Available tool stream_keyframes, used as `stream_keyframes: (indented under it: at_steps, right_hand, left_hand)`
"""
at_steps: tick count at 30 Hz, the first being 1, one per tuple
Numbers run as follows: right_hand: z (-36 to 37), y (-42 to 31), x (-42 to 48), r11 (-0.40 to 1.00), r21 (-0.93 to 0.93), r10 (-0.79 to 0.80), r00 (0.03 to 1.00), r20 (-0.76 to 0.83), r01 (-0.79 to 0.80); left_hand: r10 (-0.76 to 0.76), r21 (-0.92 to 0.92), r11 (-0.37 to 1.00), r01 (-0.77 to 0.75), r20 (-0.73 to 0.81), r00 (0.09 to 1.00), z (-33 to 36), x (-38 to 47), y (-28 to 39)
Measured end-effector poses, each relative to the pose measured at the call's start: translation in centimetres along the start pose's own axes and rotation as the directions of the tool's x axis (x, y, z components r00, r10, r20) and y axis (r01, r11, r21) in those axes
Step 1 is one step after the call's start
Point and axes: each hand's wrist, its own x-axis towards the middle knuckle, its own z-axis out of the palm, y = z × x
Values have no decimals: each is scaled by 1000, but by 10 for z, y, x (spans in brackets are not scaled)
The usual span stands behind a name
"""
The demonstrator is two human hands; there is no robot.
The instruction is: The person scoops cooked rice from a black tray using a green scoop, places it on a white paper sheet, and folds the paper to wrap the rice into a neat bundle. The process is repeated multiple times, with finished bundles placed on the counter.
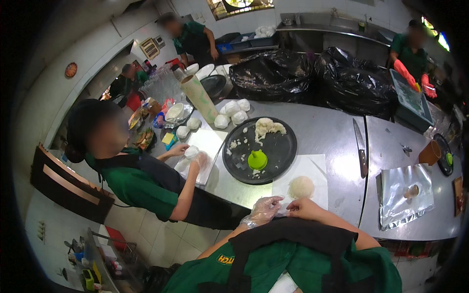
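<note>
A rounded mound of rice (301, 187) rests on a sheet of white paper (317, 164) at the steel table's front edge. My left hand (264, 209), in a clear plastic glove, is at the paper's near left corner, thumb and fingers bent. Close to its right, my bare right hand (305, 209) touches the paper's near edge just below the mound; whether its fingertips pinch the paper is unclear. Beyond them lies a round black tray (269, 146) with a clump of loose rice (267, 128), scattered bits and a green plastic mould (257, 160).
At left a co-worker (139, 172) handles a white wrapped ball (191, 152) over stacked paper. Several wrapped balls (231, 108) and a patterned roll (199, 99) stand behind the tray. A knife (360, 148), foil (405, 196) and brown cup (429, 153) lie right; black bags (271, 77) stand behind.
</note>
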Motion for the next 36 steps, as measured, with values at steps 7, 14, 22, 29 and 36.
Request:
stream_keyframes:
  at_steps: [7,14,22,29,36]
  right_hand:
    - [-1,-1,7,991,-135,25,1000,9,-24]
    - [5,-2,3,1000,17,20,998,54,-21]
    - [15,-13,3,996,-44,80,996,28,-79]
    - [16,-26,-4,979,-139,143,988,-52,-149]
    - [29,-35,-14,982,-188,2,993,-119,-24]
  left_hand:
    - [-97,-187,976,108,68,993,-10,2,16]
    - [39,-138,989,-60,-150,988,-1,-4,18]
    - [-72,135,985,103,-214,974,-13,-22,25]
    - [105,68,994,-86,-366,925,-11,-23,25]
    - [151,-76,978,-195,-389,909,-3,-32,23]
